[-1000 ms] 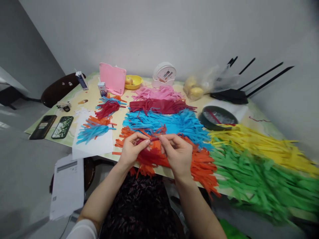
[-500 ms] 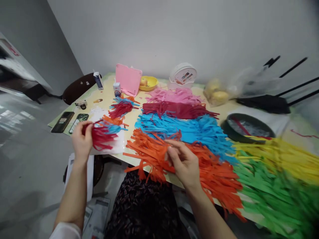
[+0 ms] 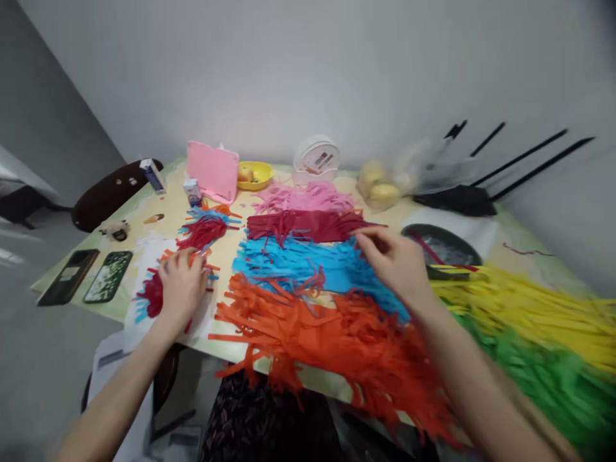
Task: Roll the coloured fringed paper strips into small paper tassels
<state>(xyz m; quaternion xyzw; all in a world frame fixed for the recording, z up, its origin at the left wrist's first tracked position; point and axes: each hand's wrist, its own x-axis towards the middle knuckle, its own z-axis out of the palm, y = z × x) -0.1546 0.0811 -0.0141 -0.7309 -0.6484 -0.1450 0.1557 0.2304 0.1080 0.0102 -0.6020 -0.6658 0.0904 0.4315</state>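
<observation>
My left hand lies palm down on a small bundle of dark red, blue and orange paper strips, its fingers spread. The bundle rests on a white sheet at the table's left side. My right hand is over the right end of the fringed blue paper, beside the fringed dark red paper. Its thumb and fingertips are pinched together; anything between them is too small to make out. Nearest me spreads fringed orange paper. A second mixed bundle lies beyond my left hand.
Fringed pink, yellow and green paper also cover the table. A dark round bowl stands right. At the back are a pink tablet case, yellow bowl and bagged fruit. Two phones lie left.
My right hand has moved from the orange paper up and right to the dark red and blue ends. My left hand has gone from pinching dark red strips to lying on the bundle.
</observation>
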